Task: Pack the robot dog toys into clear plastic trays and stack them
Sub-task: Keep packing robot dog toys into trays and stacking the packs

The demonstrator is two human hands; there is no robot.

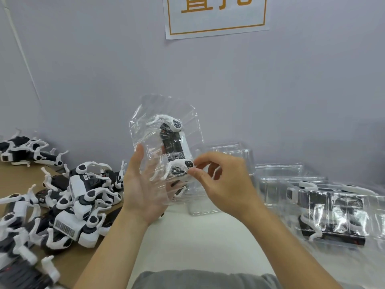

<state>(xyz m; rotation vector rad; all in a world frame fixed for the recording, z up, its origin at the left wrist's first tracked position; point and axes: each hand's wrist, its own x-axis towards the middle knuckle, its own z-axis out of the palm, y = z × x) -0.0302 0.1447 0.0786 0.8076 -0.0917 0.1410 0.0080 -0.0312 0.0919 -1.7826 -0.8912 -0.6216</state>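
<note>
Robot dog toy [174, 147] sits in clear tray [166, 130], held up over table [198, 236]. Left hand [143, 184] cups tray w/ fingers straight; right hand [225, 182] pinches toy at 3 o'clock.

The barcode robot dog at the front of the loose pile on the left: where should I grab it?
Take the barcode robot dog by its blocky white body, coming from above with fingers across its two long sides. The body is the widest, flattest part facing up. The thin legs splay outward and tangle with neighbouring toys in the pile, so pulling a leg would probably drag others along.
</note>
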